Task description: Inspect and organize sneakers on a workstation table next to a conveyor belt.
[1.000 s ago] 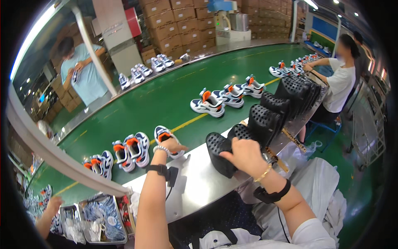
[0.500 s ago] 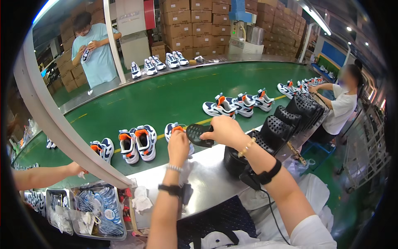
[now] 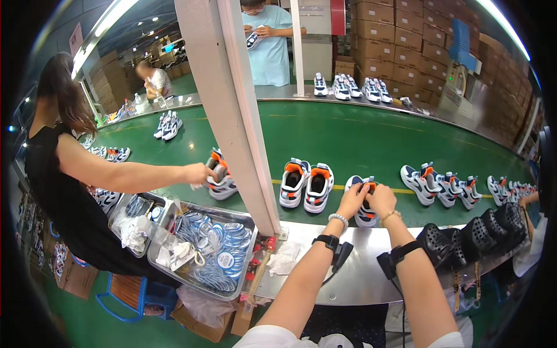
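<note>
Both my hands are at the collar of a white and navy sneaker [image 3: 365,218] with orange lining, standing on the green belt by the metal ledge. My left hand [image 3: 354,200] grips the collar on its left side. Closed fingers of my right hand [image 3: 381,200] press at the opening on the right side; what lies inside the shoe is hidden by my hands. Just left stands a pair of matching sneakers [image 3: 317,188]. To my right, black perforated clog-shaped pieces [image 3: 478,235] are lined up in a row along the ledge.
A white post [image 3: 229,116] rises left of the pair. Beyond it, a co-worker's hand [image 3: 200,174] touches another sneaker [image 3: 221,187]. Plastic trays [image 3: 246,278] hold blue-and-white tags. More sneakers [image 3: 420,184] sit on the belt at right; crumpled white paper [image 3: 284,258] lies on the ledge.
My view has swung left. My right hand, which held a black perforated piece, has come to the sneaker beside my left hand; that piece no longer shows in it. The co-worker's hand has reached a sneaker.
</note>
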{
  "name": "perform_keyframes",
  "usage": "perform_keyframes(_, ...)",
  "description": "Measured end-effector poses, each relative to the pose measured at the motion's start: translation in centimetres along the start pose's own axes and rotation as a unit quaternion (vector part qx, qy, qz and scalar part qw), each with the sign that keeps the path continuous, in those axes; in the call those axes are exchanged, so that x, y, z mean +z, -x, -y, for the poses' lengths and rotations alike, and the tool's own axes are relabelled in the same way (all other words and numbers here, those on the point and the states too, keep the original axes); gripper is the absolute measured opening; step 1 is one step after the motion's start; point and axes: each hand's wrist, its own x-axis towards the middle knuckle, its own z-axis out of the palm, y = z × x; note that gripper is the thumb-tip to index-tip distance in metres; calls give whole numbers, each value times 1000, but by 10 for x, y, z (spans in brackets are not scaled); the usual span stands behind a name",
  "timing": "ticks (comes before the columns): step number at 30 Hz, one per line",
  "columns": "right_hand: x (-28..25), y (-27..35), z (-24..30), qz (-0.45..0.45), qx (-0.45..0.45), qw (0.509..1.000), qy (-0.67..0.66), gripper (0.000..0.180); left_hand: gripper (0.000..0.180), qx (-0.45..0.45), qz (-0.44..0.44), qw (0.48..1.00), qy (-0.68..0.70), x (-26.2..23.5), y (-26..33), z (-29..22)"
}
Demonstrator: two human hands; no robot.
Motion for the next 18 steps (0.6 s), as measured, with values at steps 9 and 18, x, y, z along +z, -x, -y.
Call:
perform_keyframes(9,18,-20,-22,135,-74,988,8,37,55,-8,-75,997,5,21,-9,26)
perform_keyframes(18,16,-15,-6,91,-106,990,35,32,56,-52,-75,995,31,11,11,-1)
